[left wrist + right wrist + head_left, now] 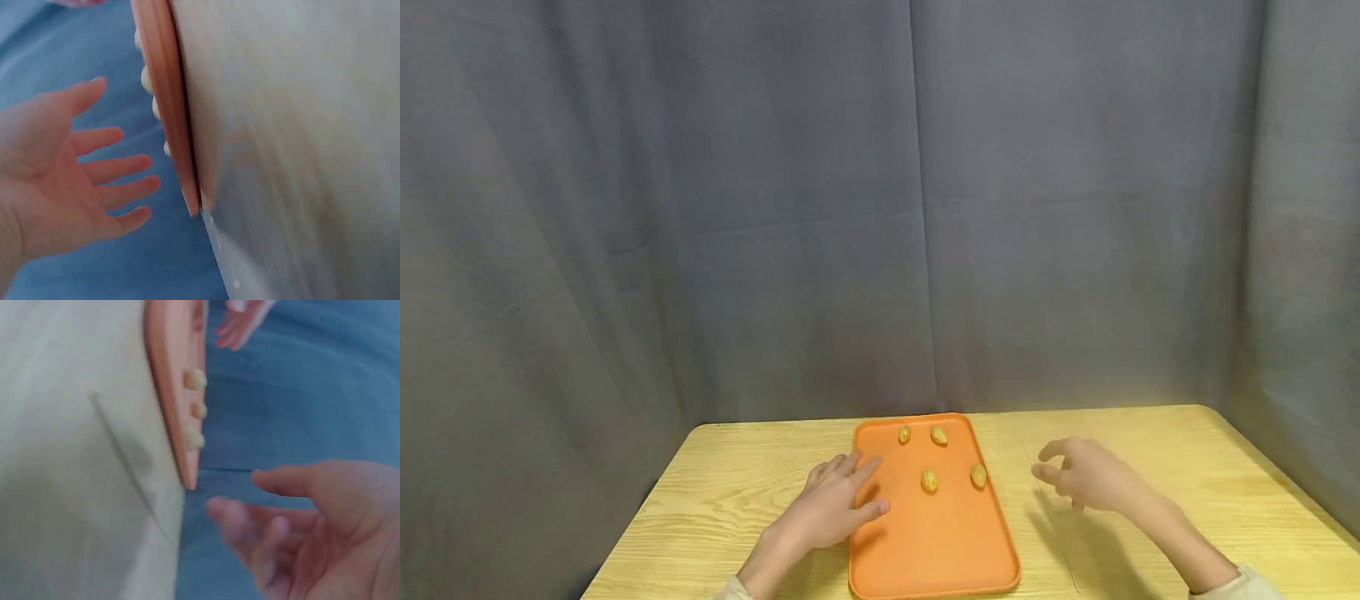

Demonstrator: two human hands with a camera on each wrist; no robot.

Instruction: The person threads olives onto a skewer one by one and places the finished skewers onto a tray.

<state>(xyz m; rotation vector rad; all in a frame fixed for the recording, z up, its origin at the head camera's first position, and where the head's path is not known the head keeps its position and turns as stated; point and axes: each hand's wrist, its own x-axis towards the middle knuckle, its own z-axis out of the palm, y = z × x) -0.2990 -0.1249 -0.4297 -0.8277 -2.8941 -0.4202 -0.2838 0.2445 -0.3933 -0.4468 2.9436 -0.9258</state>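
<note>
My left hand [831,506] hovers over the left edge of an orange tray [940,554], its fingers spread and holding nothing. In the left wrist view that hand [81,169] shows its bare palm beside the tray's rim [165,94]. Several small, oval, yellow-brown nut-like pieces lie on the tray, among them one near the middle [928,481] and one by the right rim [978,476]. To the right of the tray my right hand [1093,475] is raised above the table, fingers loosely bent. Nothing shows between its thumb and fingers [284,478] in the right wrist view.
A thin, straight stick [1056,529] lies on the light wooden table [730,483], right of the tray and partly beneath my right hand in the head view. Grey-blue curtains [805,208] hang behind the table and along both sides.
</note>
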